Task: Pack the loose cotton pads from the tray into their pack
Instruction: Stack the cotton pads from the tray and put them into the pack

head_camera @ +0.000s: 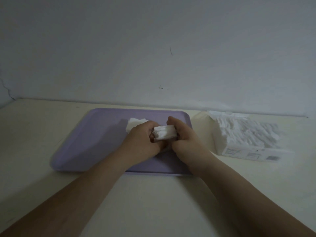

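Note:
A lilac tray lies on the cream table. Over its right half, my left hand and my right hand press a small stack of white cotton pads between them, each gripping one end. More loose cotton pads lie on the tray just behind my left hand, partly hidden by it. The clear plastic pack, holding several white pads, lies on the table to the right of the tray, with its open end toward the tray.
The table runs back to a plain grey wall just behind the tray and the pack. My two bare forearms reach in from the lower corners.

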Demonstrator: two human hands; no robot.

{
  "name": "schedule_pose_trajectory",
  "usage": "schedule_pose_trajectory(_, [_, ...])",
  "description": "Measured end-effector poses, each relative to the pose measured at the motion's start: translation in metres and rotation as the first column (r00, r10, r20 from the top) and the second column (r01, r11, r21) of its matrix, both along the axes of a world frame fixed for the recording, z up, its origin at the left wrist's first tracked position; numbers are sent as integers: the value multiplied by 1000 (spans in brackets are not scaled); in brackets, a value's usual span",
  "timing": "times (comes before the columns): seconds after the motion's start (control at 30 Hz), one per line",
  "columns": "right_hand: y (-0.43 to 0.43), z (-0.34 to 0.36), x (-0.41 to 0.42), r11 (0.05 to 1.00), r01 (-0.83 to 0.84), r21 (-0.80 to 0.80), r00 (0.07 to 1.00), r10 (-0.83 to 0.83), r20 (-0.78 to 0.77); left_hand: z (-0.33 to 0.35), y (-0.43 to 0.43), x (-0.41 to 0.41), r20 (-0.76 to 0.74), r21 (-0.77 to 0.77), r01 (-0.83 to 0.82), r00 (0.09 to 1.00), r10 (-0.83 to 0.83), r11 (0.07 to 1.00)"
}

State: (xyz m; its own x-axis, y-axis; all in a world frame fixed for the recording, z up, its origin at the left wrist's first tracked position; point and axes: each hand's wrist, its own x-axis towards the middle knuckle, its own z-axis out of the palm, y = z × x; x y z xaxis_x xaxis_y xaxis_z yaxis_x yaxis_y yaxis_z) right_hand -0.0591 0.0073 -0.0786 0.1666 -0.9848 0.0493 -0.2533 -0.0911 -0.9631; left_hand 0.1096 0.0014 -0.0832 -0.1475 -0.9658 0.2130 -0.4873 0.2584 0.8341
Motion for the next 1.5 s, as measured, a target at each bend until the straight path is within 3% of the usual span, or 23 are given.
schedule_pose_trajectory(0.17, [-3,13,-6,990,13,-139,994,-28,-106,17,2,6,43,-94,-68,996,72,993])
schedule_pose_trajectory(0.23, [-3,28,-8,988,29,-150,999,-35,-35,29,5,5,-7,-93,-79,997,79,993])
schedule_pose_trajectory(0.43, [2,65,-44,999,35,-38,991,-29,133,59,7,-24,-217,19,47,975,-42,999])
schedule_pose_trajectory(0.57, [23,74,-96,1000,9,6,995,-9,95,76,11,-73,-328,29,109,940,-94,994])
schedule_pose_trajectory(0.7, [43,82,-149,990,139,13,985,-139,105,81,13,-135,-371,49,191,915,-159,980])
schedule_pose_trajectory(0.87, [47,86,-211,852,519,-65,853,-511,104,77,8,-193,-206,31,162,967,-153,986])
schedule_pose_trajectory(0.97, [46,82,-236,800,594,-83,804,-589,80,73,2,-221,59,-113,208,978,-202,972])
schedule_pose_trajectory(1.1, [47,62,-243,809,582,-85,810,-586,-35,68,1,-242,528,-213,504,780,-335,837])
schedule_pose_trajectory(1.23, [42,50,-250,796,585,-153,782,-604,-154,68,-4,-245,567,-171,536,740,-363,827])
schedule_pose_trajectory(1.37, [36,47,-251,811,519,-271,727,-585,-359,64,-9,-240,674,-159,619,638,-373,769])
schedule_pose_trajectory(1.5, [24,41,-253,838,443,-319,762,-540,-358,60,-15,-232,635,-184,560,695,-337,808])
